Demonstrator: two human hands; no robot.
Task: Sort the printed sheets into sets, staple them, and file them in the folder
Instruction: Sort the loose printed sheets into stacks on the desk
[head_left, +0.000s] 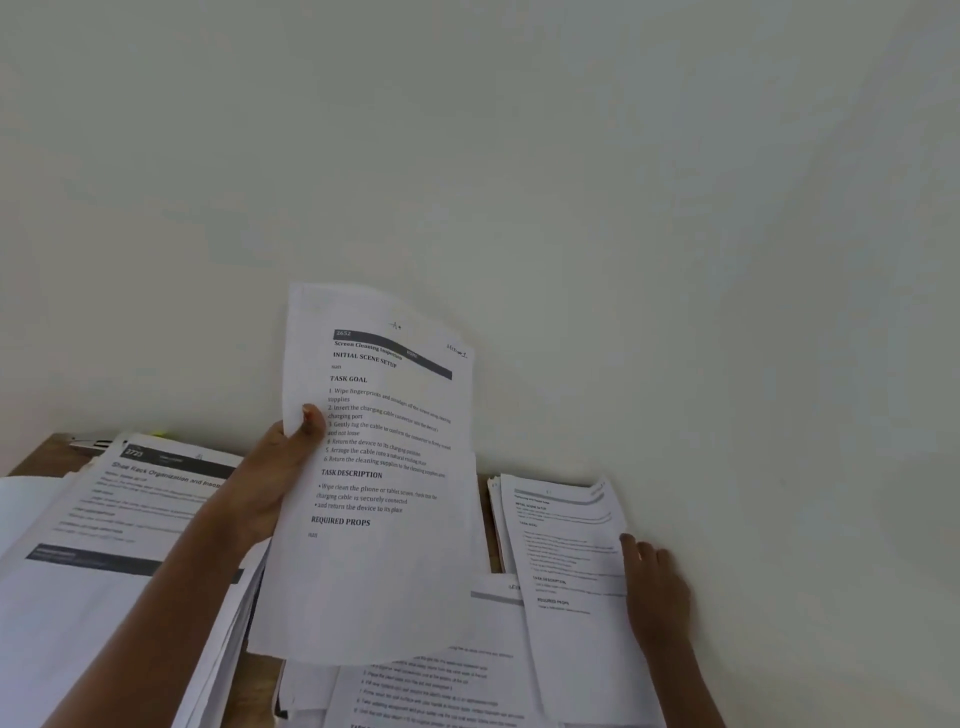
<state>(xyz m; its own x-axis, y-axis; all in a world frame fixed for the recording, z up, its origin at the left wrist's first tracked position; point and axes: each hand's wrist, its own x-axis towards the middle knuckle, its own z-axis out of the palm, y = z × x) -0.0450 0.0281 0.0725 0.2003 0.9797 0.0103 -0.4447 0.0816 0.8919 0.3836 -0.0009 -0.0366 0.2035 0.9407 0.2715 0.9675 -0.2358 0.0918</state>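
Note:
My left hand holds up a printed sheet headed "Screen Cleaning Inspection", thumb on its left edge, raised in front of the wall. My right hand rests on the right edge of a small stack of printed sheets lying at the right of the table; whether it grips that edge I cannot tell. A thick pile of printed sheets lies at the left, its top page numbered 2723. More sheets lie at the bottom centre. No stapler or folder is visible.
A pale wall rises directly behind the wooden table, which shows only in narrow strips between the papers. A thin dark and silver object lies at the far left against the wall.

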